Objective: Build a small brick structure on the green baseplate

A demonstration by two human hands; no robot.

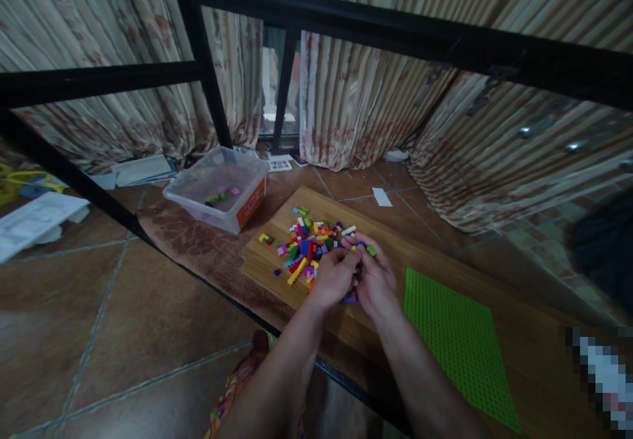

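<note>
Mostly loose, mid-frame

Looks early: perhaps joined only in 1 small cluster (266, 238), otherwise left unjoined as studded, multicoloured bricks (309, 250) heaped on the bench (524, 333) at centre. Holding left hand (336, 275) and right hand (378, 273) together there, with fingers (350, 256) curled inward (cannot tell around what, if anything). Note, lower right, a green baseplate (455, 340).

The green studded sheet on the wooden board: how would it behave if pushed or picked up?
The green studded sheet looks thin, so probably light for its size. Lying flat on the wooden board, it would likely slide rather than tip. Its bumpy face should make it less slippery to hold.
</note>
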